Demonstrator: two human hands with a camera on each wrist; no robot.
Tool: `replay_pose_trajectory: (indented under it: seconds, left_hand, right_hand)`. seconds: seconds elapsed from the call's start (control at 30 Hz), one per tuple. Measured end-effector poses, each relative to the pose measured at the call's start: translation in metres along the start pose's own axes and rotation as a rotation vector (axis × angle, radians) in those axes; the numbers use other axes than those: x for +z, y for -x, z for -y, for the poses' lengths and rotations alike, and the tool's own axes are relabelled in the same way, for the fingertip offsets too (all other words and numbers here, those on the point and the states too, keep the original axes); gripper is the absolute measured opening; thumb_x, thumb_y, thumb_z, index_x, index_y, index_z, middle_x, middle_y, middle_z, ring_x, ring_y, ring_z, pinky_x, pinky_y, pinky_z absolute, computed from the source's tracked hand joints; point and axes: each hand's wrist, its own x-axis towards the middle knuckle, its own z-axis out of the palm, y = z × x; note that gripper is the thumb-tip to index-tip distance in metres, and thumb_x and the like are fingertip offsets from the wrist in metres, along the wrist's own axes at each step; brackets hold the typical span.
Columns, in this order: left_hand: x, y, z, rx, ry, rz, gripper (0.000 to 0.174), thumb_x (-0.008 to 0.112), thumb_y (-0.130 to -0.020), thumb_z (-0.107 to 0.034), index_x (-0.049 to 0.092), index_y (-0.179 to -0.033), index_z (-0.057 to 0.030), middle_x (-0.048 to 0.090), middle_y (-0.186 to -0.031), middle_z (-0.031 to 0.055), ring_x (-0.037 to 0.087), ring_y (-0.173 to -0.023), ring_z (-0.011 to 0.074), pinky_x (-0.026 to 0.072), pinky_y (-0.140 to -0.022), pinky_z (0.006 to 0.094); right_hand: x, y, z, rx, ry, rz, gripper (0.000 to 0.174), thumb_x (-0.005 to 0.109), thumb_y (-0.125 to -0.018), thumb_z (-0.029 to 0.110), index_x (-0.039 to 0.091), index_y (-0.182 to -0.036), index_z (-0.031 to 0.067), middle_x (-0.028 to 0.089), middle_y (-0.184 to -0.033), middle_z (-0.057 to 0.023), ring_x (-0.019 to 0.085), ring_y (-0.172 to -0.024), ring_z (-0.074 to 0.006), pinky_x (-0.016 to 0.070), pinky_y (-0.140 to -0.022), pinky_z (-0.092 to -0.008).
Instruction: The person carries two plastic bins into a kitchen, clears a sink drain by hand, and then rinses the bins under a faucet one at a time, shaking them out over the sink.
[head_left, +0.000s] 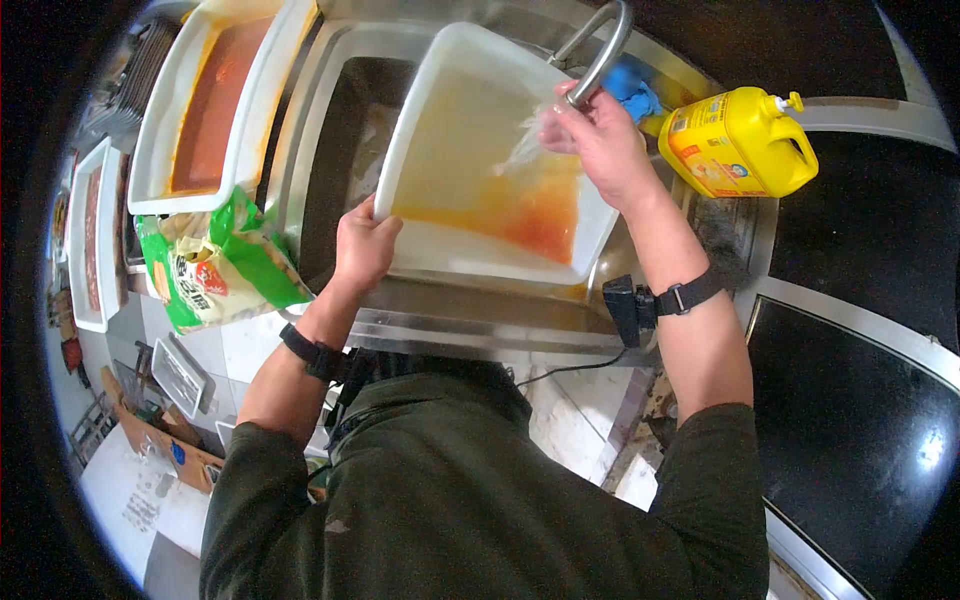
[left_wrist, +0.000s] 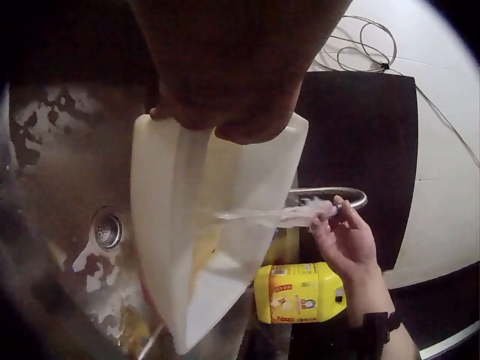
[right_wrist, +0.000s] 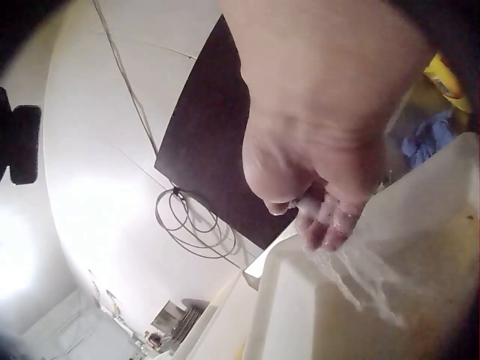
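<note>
A white rectangular tub [head_left: 430, 120] stands tilted in the metal sink, with orange-red residue pooled at its near right part. The left hand [head_left: 367, 243] grips the tub's near left rim; in the left wrist view that hand [left_wrist: 225, 97] is curled over the edge. At the mouth of the curved faucet [head_left: 606, 60], the right hand [head_left: 605, 145] has its fingers in the running water, which sprays into the tub. The right wrist view shows water [right_wrist: 364, 281] fanning off the bent fingers of this hand [right_wrist: 315, 172]; the thumb is beside the spout.
A yellow jug [head_left: 735, 145] and a blue cloth [head_left: 635, 95] lie right of the faucet. Left of the sink are a tub with reddish contents [head_left: 150, 150] and a green-white bag [head_left: 215, 265]. The sink drain [left_wrist: 107, 231] shows in the left wrist view.
</note>
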Motion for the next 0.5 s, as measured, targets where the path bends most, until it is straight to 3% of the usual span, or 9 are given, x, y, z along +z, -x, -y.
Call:
replay_pose_trajectory:
  seconds: [0.1,0.17,0.23,0.4,0.47,0.5]
  left_hand:
    - [0.001,-0.003,-0.002,-0.025,0.040,0.009,0.032,0.057,-0.079,-0.006,0.063,-0.110,0.0016,0.064,-0.079,0.0004,0.053,-0.067,0.0051,0.0451,-0.061,0.0235]
    - [-0.002,-0.007,0.001,-0.018,0.108,0.001,0.030,0.057,-0.079,-0.006,0.063,-0.108,0.0026,0.063,-0.078,-0.0001,0.053,-0.067,0.0052,0.0448,-0.061,0.0234]
    - [-0.010,-0.015,0.007,-0.027,0.077,-0.015,0.026,0.058,-0.079,-0.006,0.064,-0.102,0.0037,0.061,-0.074,-0.0012,0.051,-0.064,0.0047,0.0430,-0.058,0.0230]
    - [-0.031,-0.022,0.037,-0.113,0.235,-0.040,0.015,0.058,-0.079,-0.005,0.064,-0.089,0.0028,0.059,-0.074,-0.0004,0.052,-0.064,0.0060,0.0422,-0.057,0.0236]
    - [-0.040,-0.019,0.039,-0.128,0.251,-0.061,0.015,0.058,-0.079,-0.005,0.064,-0.090,0.0033,0.060,-0.076,0.0008,0.053,-0.064,0.0070,0.0433,-0.058,0.0238]
    - [-0.046,-0.019,0.040,-0.138,0.267,-0.078,0.016,0.058,-0.078,-0.004,0.063,-0.092,0.0038,0.061,-0.078,0.0019,0.054,-0.065,0.0080,0.0445,-0.059,0.0240]
  right_hand:
    - [-0.013,0.006,-0.008,-0.007,0.161,-0.004,0.027,0.059,-0.091,0.015,0.052,-0.114,0.0017,0.062,-0.099,-0.0094,0.063,-0.089,-0.0174,0.0513,-0.080,-0.0303]
    - [-0.044,0.010,-0.044,-0.025,0.537,-0.057,0.032,0.060,-0.090,0.013,0.053,-0.117,-0.0025,0.063,-0.102,-0.0121,0.062,-0.095,-0.0189,0.0487,-0.084,-0.0299]
    - [-0.073,0.025,-0.067,0.071,0.677,-0.132,0.034,0.062,-0.088,0.014,0.054,-0.116,-0.0051,0.063,-0.106,-0.0136,0.060,-0.098,-0.0204,0.0464,-0.088,-0.0301]
    - [-0.108,0.080,-0.117,0.236,0.765,-0.378,0.043,0.065,-0.087,0.020,0.052,-0.121,-0.0028,0.060,-0.113,-0.0148,0.058,-0.104,-0.0213,0.0448,-0.090,-0.0308]
    - [-0.106,0.100,-0.142,0.444,0.561,-0.433,0.049,0.065,-0.085,0.025,0.051,-0.125,0.0006,0.060,-0.115,-0.0131,0.057,-0.101,-0.0237,0.0450,-0.087,-0.0322]
    - [-0.101,0.108,-0.150,0.447,0.554,-0.432,0.049,0.065,-0.085,0.025,0.051,-0.125,0.0006,0.060,-0.115,-0.0131,0.057,-0.101,-0.0237,0.0450,-0.087,-0.0322]
